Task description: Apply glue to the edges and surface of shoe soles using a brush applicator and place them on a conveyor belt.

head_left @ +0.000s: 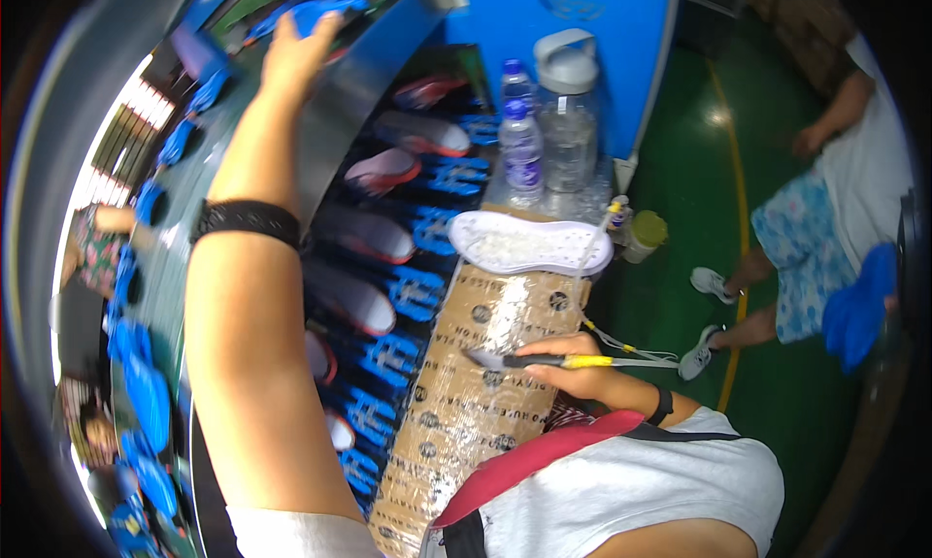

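My left hand [296,53] reaches far to the upper left over the conveyor, its fingers around a blue shoe-shaped piece [325,13]. My right hand [573,369] is closed round a brush [549,361] with a black and yellow handle. The brush's dark tip points left, above the cardboard-covered work surface [466,403]. A thin pale tube runs from the handle's end. Beyond the right hand, a white shoe sole [524,244] lies across the far end of the cardboard, hollow side up.
Left of the cardboard, a rack holds several shoes [364,233] beside blue clamp-like parts [417,293]. Blue pieces ride the conveyor [209,170]. Bottles [521,150] and a large clear jug [568,121] stand beyond the sole. A person [825,189] is at the right.
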Action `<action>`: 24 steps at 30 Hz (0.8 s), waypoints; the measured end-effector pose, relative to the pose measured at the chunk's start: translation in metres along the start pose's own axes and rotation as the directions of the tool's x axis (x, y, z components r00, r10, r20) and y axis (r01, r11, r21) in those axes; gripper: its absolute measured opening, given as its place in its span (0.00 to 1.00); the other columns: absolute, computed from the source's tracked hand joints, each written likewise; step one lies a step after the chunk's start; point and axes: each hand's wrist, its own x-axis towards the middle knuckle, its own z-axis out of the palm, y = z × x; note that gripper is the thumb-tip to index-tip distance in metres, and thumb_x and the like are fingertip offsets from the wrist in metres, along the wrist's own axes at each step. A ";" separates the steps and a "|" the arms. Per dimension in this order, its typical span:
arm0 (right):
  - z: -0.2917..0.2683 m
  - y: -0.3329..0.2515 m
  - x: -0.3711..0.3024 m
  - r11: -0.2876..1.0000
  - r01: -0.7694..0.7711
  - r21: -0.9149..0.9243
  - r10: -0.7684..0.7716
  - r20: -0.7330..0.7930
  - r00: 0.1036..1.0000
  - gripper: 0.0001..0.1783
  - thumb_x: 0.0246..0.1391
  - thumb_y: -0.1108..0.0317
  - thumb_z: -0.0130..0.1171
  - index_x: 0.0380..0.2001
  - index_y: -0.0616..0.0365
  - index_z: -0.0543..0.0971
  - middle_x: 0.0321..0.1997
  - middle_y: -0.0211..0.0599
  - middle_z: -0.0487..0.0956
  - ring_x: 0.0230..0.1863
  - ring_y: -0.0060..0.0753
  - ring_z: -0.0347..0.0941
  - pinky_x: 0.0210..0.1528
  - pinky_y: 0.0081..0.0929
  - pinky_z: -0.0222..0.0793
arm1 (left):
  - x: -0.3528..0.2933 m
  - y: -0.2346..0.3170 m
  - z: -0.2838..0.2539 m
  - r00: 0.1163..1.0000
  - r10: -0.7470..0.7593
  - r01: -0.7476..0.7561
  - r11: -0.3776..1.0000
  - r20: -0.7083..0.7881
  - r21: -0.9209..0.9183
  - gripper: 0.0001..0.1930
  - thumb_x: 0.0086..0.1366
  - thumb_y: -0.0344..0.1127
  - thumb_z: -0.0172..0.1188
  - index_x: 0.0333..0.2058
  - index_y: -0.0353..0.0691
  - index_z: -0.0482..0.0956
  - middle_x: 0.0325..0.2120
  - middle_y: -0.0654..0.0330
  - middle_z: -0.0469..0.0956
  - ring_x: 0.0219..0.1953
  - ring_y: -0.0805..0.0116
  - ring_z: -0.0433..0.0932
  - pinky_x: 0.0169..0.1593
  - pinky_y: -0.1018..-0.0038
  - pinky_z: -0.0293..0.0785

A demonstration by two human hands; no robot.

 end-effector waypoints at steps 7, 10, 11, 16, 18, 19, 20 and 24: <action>0.010 -0.004 -0.006 0.999 -0.014 -0.029 0.017 0.101 0.995 0.13 0.46 0.72 0.58 0.37 0.65 0.77 0.29 0.37 0.78 0.29 0.20 0.72 0.32 0.17 0.67 | -0.200 0.088 -0.105 0.775 0.552 -0.451 0.824 -0.308 0.343 0.36 0.51 0.46 0.61 0.55 0.37 0.59 0.52 0.46 0.63 0.54 0.54 0.63 0.56 0.68 0.55; 0.009 -0.007 -0.011 1.000 0.000 -0.030 0.003 0.119 0.993 0.13 0.45 0.72 0.58 0.36 0.65 0.77 0.31 0.39 0.79 0.31 0.21 0.73 0.34 0.17 0.67 | -0.262 0.096 -0.159 0.764 0.508 -0.244 0.798 -0.399 0.551 0.35 0.51 0.36 0.62 0.56 0.37 0.57 0.56 0.48 0.58 0.60 0.59 0.55 0.60 0.68 0.47; 0.013 -0.009 -0.013 1.000 0.018 -0.016 -0.016 0.171 0.985 0.13 0.45 0.71 0.59 0.36 0.64 0.77 0.31 0.39 0.79 0.31 0.22 0.73 0.34 0.18 0.67 | -0.282 0.098 -0.180 0.749 0.404 -0.144 0.873 -0.524 0.467 0.36 0.50 0.34 0.63 0.57 0.36 0.55 0.56 0.48 0.58 0.60 0.57 0.55 0.61 0.67 0.47; 0.020 -0.008 -0.026 0.996 0.084 -0.016 -0.078 0.229 0.970 0.14 0.45 0.71 0.60 0.37 0.64 0.76 0.30 0.39 0.79 0.29 0.21 0.73 0.31 0.18 0.67 | -0.338 0.042 -0.243 0.766 0.069 0.231 0.898 -0.639 0.375 0.43 0.51 0.43 0.63 0.59 0.33 0.49 0.59 0.44 0.51 0.62 0.56 0.48 0.62 0.67 0.43; 0.015 -0.008 -0.029 0.998 0.066 -0.002 -0.064 0.226 0.972 0.14 0.45 0.71 0.60 0.38 0.63 0.76 0.30 0.39 0.79 0.28 0.21 0.73 0.29 0.18 0.67 | -0.342 0.023 -0.247 0.771 -0.144 0.428 0.838 -0.620 0.338 0.47 0.49 0.50 0.64 0.59 0.32 0.47 0.59 0.43 0.50 0.63 0.56 0.47 0.62 0.67 0.43; 0.013 -0.006 -0.031 0.995 0.102 0.014 -0.103 0.221 0.970 0.14 0.45 0.71 0.60 0.38 0.63 0.76 0.29 0.38 0.79 0.28 0.21 0.73 0.29 0.18 0.67 | -0.343 0.002 -0.254 0.758 -0.227 0.501 0.802 -0.611 0.324 0.51 0.46 0.54 0.65 0.59 0.30 0.47 0.58 0.42 0.52 0.61 0.55 0.51 0.61 0.68 0.46; 0.011 -0.004 -0.033 0.990 0.136 0.025 -0.138 0.209 0.968 0.15 0.45 0.71 0.60 0.38 0.63 0.76 0.29 0.38 0.79 0.28 0.21 0.73 0.29 0.17 0.67 | -0.338 -0.005 -0.256 0.771 -0.220 0.481 0.817 -0.598 0.319 0.51 0.46 0.54 0.65 0.59 0.30 0.47 0.58 0.42 0.52 0.61 0.55 0.51 0.61 0.68 0.46; -0.003 -0.005 -0.037 0.983 0.181 -0.012 -0.177 0.174 0.969 0.14 0.45 0.71 0.60 0.38 0.61 0.77 0.29 0.37 0.79 0.28 0.19 0.73 0.30 0.16 0.67 | -0.306 -0.020 -0.260 0.767 -0.302 0.567 0.732 -0.567 0.378 0.53 0.42 0.55 0.66 0.59 0.30 0.47 0.54 0.40 0.60 0.56 0.53 0.60 0.58 0.68 0.53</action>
